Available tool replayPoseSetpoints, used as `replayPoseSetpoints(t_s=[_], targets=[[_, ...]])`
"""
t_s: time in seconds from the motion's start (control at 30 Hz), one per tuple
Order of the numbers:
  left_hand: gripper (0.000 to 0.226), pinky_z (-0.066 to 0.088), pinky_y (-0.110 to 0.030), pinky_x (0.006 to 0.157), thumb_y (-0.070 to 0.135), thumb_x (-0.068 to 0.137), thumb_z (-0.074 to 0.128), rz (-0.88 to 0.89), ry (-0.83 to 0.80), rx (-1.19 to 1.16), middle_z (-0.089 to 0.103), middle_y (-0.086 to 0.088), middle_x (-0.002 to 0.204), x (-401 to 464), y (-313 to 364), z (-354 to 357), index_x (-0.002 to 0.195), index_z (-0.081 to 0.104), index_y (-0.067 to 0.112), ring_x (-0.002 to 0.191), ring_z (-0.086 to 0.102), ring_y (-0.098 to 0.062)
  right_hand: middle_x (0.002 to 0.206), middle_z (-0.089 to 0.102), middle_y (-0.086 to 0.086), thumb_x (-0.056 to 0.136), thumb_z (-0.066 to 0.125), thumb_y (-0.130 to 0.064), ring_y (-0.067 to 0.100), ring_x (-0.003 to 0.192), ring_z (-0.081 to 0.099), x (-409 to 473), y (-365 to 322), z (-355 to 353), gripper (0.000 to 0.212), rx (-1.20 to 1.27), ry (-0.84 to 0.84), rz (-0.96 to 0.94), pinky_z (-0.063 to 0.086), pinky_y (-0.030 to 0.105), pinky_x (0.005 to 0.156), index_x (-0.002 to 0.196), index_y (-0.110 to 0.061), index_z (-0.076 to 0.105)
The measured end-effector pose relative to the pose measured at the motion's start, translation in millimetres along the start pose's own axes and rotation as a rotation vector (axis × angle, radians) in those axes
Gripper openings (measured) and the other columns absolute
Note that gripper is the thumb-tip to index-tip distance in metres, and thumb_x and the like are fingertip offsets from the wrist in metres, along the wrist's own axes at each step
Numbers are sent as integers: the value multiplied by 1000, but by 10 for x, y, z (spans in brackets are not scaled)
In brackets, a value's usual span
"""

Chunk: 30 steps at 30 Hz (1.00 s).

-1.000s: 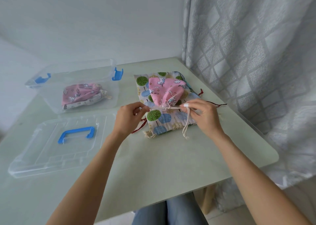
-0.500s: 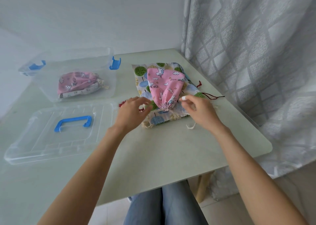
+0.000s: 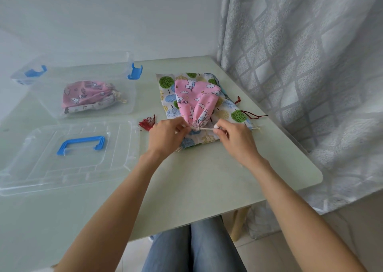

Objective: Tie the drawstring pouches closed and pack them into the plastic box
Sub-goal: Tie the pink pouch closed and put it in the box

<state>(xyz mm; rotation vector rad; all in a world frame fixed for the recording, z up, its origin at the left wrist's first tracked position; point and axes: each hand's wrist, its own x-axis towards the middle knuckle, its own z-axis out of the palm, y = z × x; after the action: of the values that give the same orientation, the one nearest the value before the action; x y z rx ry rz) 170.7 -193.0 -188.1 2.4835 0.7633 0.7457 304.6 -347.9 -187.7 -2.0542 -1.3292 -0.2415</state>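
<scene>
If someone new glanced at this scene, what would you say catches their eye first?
Probably the pink pouch at the table's middle, its neck gathered while the left hand and right hand pull its cord taut. Next, the clear plastic box at far left, already holding a pouch, with its blue-handled lid lying nearer.

Soft, even daylight, faint shadows, mild wide-angle bending at the edges, slight overall softness.

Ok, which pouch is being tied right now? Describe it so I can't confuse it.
On the pale green table, right of the clear plastic box, lies a flat tree-print pouch. On it sits the pink cloud-print pouch, neck gathered, both hands pulling its cream cord. The other pink pouch is already boxed.
</scene>
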Motion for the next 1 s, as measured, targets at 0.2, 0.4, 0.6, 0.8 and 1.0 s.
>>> replayPoseSetpoints(t_s=[0.2, 0.4, 0.6, 0.8, 1.0], targets=[[14, 44, -27, 59, 37, 84, 65, -8, -38, 29, 70, 3, 74, -73, -100, 19, 85, 72, 25, 71, 64, -20, 64, 57, -3, 88, 61, -31, 20, 62, 52, -75, -20, -117, 21, -89, -129, 21, 39, 32, 53, 74, -16, 55], [14, 44, -28, 60, 34, 84, 66, 99, -51, -36, 70, 3, 78, -123, -83, 80, 85, 74, 23, 73, 61, -18, 90, 60, -16, 90, 60, -18, -4, 55, 47, 131, -345, -200, 17, 498, -271, 79, 33, 9, 58, 79, -6, 61], [12, 44, -24, 63, 31, 86, 65, 156, -91, -195, 62, 14, 66, -223, -105, -112, 80, 72, 23, 65, 57, -5, 80, 66, -2, 96, 50, -13, -2, 62, 56, 457, -454, 41, 18, 695, -303, 132, 43, 11, 58, 98, -1, 63], [25, 50, -29, 72, 40, 78, 62, -35, -191, -623, 70, -5, 69, -185, -78, -472, 75, 72, 18, 68, 62, -11, 80, 70, -3, 94, 54, -15, 4, 76, 63, 620, -320, 186, 17, 658, -350, 150, 47, 15, 74, 102, -13, 68], [16, 48, -15, 78, 11, 89, 58, -23, -236, -733, 73, 2, 87, 84, -72, -373, 98, 69, 19, 82, 63, -3, 75, 71, -2, 93, 53, -10, 13, 71, 67, 632, -277, 374, 8, 707, -335, 228, 54, 27, 69, 96, -17, 57]])
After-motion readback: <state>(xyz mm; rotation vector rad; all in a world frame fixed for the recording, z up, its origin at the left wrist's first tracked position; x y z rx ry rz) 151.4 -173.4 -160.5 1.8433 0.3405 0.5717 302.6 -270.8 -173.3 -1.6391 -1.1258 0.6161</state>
